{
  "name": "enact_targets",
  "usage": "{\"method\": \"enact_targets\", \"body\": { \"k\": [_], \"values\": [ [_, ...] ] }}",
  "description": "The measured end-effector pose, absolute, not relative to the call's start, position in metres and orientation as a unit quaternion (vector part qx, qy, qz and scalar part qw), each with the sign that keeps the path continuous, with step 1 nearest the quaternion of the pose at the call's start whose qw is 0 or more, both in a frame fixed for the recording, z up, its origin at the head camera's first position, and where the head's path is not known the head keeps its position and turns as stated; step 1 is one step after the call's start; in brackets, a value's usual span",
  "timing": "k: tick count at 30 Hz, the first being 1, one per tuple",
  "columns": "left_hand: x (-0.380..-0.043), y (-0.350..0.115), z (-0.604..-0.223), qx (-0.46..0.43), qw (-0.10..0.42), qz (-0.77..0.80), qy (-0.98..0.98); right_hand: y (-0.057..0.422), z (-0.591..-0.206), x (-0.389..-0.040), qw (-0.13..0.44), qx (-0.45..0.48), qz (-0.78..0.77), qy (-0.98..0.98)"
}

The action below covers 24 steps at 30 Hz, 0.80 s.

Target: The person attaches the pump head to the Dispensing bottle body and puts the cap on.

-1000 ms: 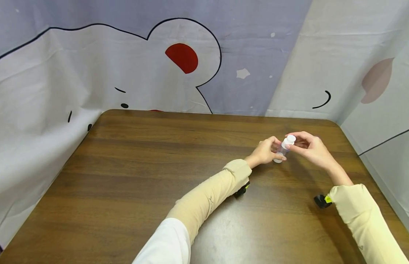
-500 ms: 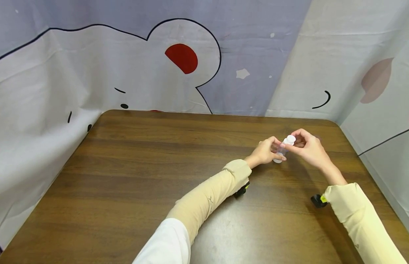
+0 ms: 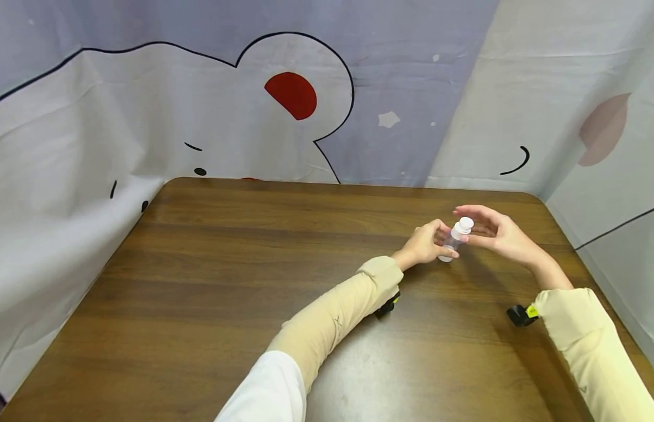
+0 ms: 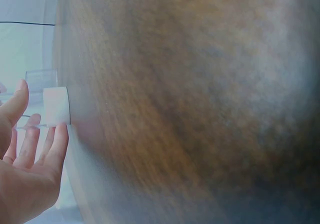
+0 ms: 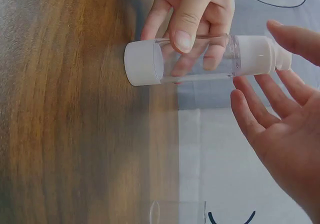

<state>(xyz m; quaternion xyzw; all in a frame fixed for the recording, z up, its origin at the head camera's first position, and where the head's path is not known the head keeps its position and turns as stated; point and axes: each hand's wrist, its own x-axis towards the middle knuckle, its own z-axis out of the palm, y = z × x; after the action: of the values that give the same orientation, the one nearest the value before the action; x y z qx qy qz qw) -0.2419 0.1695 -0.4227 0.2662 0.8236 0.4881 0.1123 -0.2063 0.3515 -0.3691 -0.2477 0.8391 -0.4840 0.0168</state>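
A small clear pump bottle (image 3: 452, 243) with a white base and white collar and top stands on the table at the right in the head view. My left hand (image 3: 424, 241) grips its clear body, the thumb (image 5: 183, 40) across the near side and fingers behind. My right hand (image 3: 503, 237) is beside the white top, thumb and fingers spread around it with a gap on the finger side. In the right wrist view, the right fingers (image 5: 255, 106) reach past the collar without closing on it. The left wrist view shows the white base (image 4: 57, 105) at the left fingertips.
A clear cylinder (image 5: 177, 212) stands on the brown wooden table (image 3: 227, 281), partly cut off by the right wrist view's lower edge. A printed cloth (image 3: 390, 76) hangs behind the table. Both sleeves (image 3: 332, 322) carry black wrist cameras.
My right thumb and fingers closed in around the bottle's collar, moving left, then spread and drew back to the right. My left hand has kept its grip on the bottle in place.
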Motion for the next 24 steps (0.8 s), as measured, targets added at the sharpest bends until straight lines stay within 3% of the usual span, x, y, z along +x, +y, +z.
{"method": "enact_targets", "body": {
  "k": [9, 24],
  "values": [
    [-0.2427, 0.1696, -0.4234, 0.264, 0.103, 0.466, 0.838, 0.3536, -0.3741, -0.2106, 0.049, -0.271, -0.500, 0.821],
    [-0.2425, 0.1684, -0.4224, 0.266, 0.105, 0.471, 0.834, 0.3497, -0.3761, -0.2084, -0.004, -0.220, -0.481, 0.848]
  ]
}}
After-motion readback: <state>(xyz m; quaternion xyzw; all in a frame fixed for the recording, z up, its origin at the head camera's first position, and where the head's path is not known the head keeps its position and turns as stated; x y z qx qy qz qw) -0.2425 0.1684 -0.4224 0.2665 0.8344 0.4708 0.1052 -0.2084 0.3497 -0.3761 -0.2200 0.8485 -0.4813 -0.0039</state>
